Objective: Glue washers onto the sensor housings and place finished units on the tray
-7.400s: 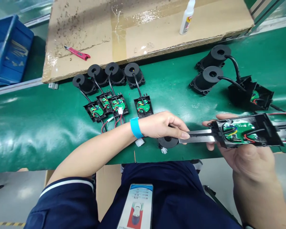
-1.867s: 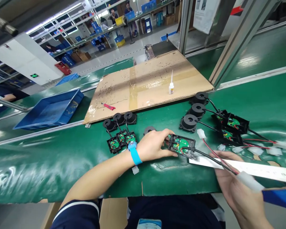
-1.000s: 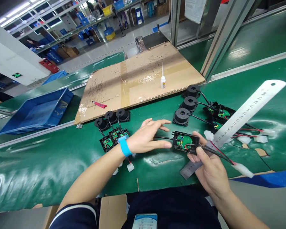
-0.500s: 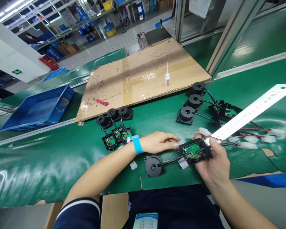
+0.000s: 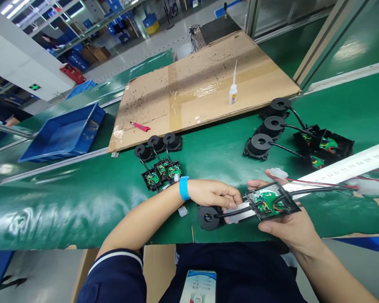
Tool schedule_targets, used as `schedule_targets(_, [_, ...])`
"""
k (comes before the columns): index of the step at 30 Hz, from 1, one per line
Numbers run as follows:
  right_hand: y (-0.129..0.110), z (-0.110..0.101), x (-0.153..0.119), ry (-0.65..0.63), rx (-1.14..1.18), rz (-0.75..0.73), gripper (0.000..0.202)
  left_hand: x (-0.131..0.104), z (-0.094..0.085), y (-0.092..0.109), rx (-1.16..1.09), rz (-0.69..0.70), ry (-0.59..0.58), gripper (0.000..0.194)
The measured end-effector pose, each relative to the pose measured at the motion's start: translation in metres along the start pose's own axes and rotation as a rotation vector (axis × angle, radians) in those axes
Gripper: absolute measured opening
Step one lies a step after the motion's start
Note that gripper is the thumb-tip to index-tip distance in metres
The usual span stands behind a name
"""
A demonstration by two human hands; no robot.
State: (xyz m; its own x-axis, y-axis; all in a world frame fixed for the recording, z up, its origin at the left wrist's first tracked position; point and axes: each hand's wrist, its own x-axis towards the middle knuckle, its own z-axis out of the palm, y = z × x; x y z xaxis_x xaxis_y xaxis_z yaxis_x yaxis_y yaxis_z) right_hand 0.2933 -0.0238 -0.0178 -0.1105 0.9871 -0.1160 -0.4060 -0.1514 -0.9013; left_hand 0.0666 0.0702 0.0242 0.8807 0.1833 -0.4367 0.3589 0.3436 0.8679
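My left hand [image 5: 216, 194], with a blue wristband, is closed at the near end of a long white ruler [image 5: 350, 168], beside a black cable. My right hand [image 5: 298, 229] grips an open black housing [image 5: 273, 202] with a green circuit board inside, tilted toward me. The ruler runs behind this housing and off to the right. The cable joins the housing to a round black part [image 5: 208, 217] lying on the bench below my left hand. Red and black wires lead right from the housing. A whitish connector [image 5: 278, 173] sits by my right fingertips.
Three similar assemblies [image 5: 161, 169] lie left of my left hand; others [image 5: 259, 145] stand at right. A cardboard sheet [image 5: 202, 80] carries a small bottle [image 5: 233, 93] and a red cutter [image 5: 140, 126]. A blue tray [image 5: 63, 134] stands at left on the green bench [image 5: 66, 210].
The housing has come up closer and turned its board more toward me. My left fingers have closed at the ruler's near end. The ruler's far end has left the view at right.
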Motion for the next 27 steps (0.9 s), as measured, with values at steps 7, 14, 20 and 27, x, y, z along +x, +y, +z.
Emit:
schedule_targets(7, [0.005,-0.016,-0.003,0.039,-0.173,-0.017,0.091,-0.029,0.013,-0.017,-0.051,0.045,0.031,0.049])
schedule_targets(14, [0.004,-0.013,0.0,-0.116,-0.169,-0.158,0.069,-0.033,0.039,-0.027,0.144,0.066,0.404,0.048])
schedule_targets(20, [0.007,-0.017,-0.002,-0.129,-0.198,-0.154,0.075,-0.031,0.026,-0.033,0.073,0.041,0.268,0.039])
schedule_targets(27, [0.011,-0.026,-0.003,-0.079,-0.361,-0.14,0.09,-0.036,0.02,-0.038,-0.022,0.104,0.146,0.045])
